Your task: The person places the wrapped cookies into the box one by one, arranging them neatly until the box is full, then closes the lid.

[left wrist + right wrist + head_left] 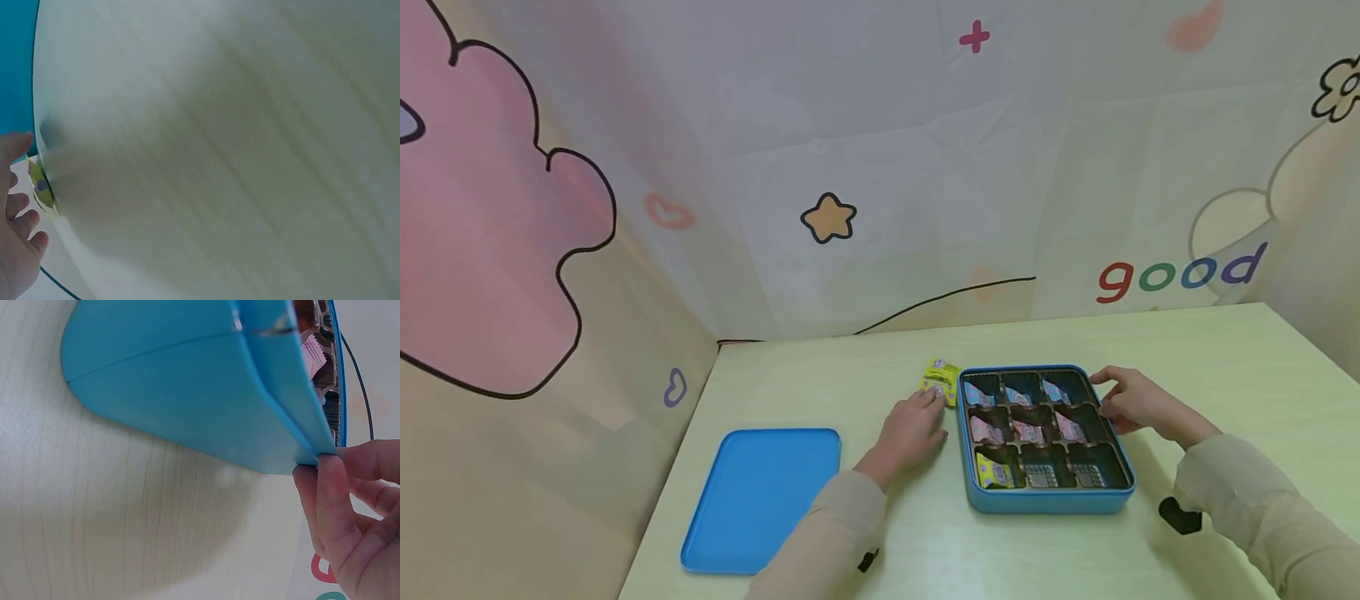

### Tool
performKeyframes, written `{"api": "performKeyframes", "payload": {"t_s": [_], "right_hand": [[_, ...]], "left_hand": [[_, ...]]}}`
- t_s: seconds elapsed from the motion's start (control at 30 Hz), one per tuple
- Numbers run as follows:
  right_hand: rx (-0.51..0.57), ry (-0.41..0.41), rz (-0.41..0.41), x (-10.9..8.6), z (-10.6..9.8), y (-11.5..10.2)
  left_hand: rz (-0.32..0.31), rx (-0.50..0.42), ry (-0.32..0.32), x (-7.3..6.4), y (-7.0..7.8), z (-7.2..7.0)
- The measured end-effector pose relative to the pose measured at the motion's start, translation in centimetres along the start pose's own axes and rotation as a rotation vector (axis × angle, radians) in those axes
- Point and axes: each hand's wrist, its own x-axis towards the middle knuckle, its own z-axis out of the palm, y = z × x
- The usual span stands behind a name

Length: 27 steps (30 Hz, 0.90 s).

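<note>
A blue tin box (pixel 1045 502) with a dark divided tray stands on the table, its compartments open to view. Blue-wrapped sweets (pixel 1019 397) fill the back row and pink-wrapped sweets (pixel 1028 432) the middle one. In the front row, a yellow-wrapped sweet (pixel 995 472) lies in the left compartment; the other two hold none. My right hand (pixel 1138 404) pinches the box's right rim, thumb against the outer wall (pixel 187 394). Left of the box, my left hand (pixel 912 429) reaches with fingertips at some yellow-wrapped sweets (pixel 942 372), its fingers loosely bent.
A blue lid (pixel 767 500) lies flat on the table at the left, beside my left forearm. The pale wooden table (pixel 917 542) meets a printed cloth backdrop (pixel 925 183) at the back and on the left.
</note>
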Motion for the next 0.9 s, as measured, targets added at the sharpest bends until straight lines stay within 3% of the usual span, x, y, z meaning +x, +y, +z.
{"api": "performKeyframes", "payload": {"t_s": [0.27, 0.9], "right_hand": [[0.002, -0.002, -0.012, 0.0, 0.0, 0.1], [0.011, 0.0, -0.02, -0.1, 0.0, 0.0]], "left_hand": [[-0.04, -0.036, -0.011, 0.5, -0.1, 0.6], [-0.113, -0.074, -0.043, 1.7, 0.1, 0.6]]}}
